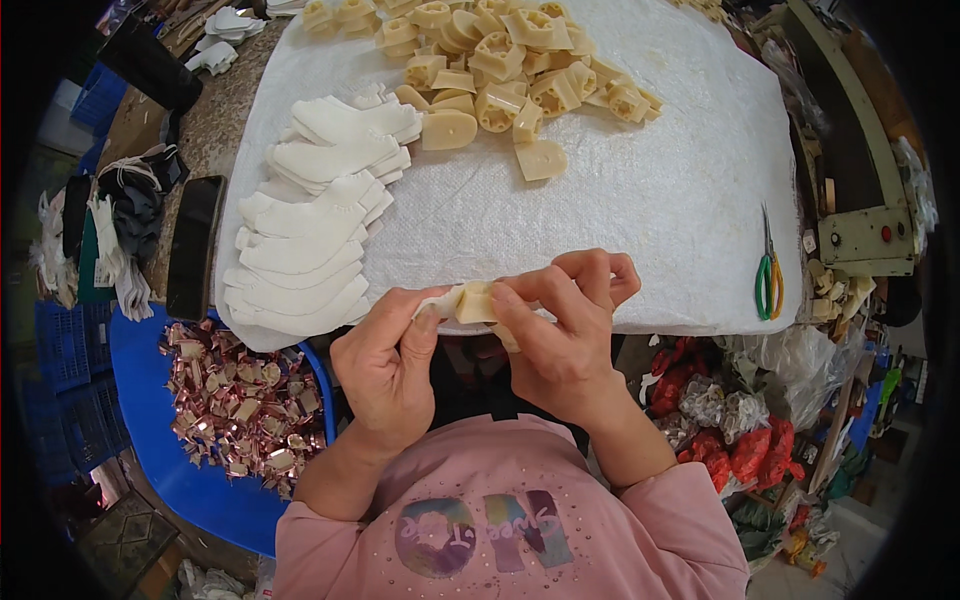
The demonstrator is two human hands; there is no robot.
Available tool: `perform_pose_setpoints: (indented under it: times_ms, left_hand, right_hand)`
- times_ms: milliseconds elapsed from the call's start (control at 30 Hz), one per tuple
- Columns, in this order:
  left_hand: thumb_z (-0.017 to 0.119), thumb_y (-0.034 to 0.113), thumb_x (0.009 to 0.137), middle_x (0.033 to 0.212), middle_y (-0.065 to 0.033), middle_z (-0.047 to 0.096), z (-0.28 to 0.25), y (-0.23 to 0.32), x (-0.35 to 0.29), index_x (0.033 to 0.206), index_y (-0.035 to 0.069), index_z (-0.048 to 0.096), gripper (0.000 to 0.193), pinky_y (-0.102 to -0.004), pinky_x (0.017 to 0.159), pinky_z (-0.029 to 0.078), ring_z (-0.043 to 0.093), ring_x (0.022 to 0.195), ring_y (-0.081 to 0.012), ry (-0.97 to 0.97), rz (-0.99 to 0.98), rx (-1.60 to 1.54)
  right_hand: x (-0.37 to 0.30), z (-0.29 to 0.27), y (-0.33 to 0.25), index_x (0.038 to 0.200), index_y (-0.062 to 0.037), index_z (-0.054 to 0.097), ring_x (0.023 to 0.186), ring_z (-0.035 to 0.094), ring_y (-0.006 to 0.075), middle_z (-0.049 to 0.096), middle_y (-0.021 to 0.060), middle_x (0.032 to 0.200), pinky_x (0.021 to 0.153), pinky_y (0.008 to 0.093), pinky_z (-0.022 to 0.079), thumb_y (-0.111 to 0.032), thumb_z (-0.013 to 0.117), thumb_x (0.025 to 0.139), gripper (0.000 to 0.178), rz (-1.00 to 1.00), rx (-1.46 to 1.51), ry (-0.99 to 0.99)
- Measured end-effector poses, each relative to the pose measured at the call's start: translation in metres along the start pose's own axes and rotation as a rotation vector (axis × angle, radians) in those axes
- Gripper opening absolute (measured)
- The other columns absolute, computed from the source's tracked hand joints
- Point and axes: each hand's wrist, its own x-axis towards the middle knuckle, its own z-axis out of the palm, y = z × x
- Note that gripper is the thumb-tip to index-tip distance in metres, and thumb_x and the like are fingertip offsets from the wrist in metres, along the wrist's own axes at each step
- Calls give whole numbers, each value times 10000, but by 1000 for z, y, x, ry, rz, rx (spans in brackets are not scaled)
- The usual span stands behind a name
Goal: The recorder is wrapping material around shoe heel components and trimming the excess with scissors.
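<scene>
Both of my hands meet at the table's front edge around a small cream plastic shoe heel [476, 303]. My right hand [562, 345] pinches the heel between thumb and forefinger, its other fingers curled up. My left hand [388, 365] pinches a white cut piece [438, 302] of sheet material against the heel's left side. Part of the heel is hidden by my fingers. Left of them on the table lie overlapping stacks of white curved cut pieces [300, 250]. Beyond, a pile of cream heels [500, 60] spreads across the far side.
A white woven sheet [620, 230] covers the table. Green-and-yellow-handled scissors [768, 280] lie at its right edge, a dark phone [195, 248] left of it. A blue tub [145, 400] holds shiny pinkish pieces [245, 400]. Red and clear plastic bags [750, 450] sit low at right.
</scene>
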Motion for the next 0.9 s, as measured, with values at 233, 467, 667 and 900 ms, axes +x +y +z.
perform_pose_setpoints:
  times_ms: [233, 467, 667, 900]
  left_hand:
    - [511, 81, 913, 658, -21, 506, 9, -9, -2, 935, -63, 622, 184, -221, 528, 326, 401, 582, -71, -53, 15, 36]
    - [523, 46, 886, 797, -107, 558, 8, -8, -4, 1028, -46, 609, 189, -268, 579, 402, 499, 667, -171, -164, 122, 194]
    - [627, 67, 836, 780, -73, 570, 13, -34, -5, 1008, 2, 637, 184, -263, 617, 423, 506, 682, -165, -106, 72, -127]
    - [631, 148, 856, 627, -48, 479, 21, -35, 1, 807, -7, 579, 171, -254, 509, 337, 415, 569, -144, -82, 419, 94]
  right_hand:
    - [-2, -1, -2, 817, -90, 559, 778, 453, 202, 445, 13, 751, 723, 431, 238, -50, 634, 564, 267, 53, -42, -293]
    - [-15, 14, 12, 874, -78, 574, 776, 450, 214, 455, 24, 767, 729, 412, 247, -18, 629, 583, 303, 102, 126, -223]
    - [-20, 10, 17, 932, -70, 593, 786, 453, 212, 474, 31, 794, 753, 388, 257, 28, 603, 613, 333, 183, 450, -178]
    - [-26, 10, 19, 920, -77, 583, 776, 443, 222, 460, 49, 782, 771, 369, 263, 35, 596, 605, 334, 228, 704, -214]
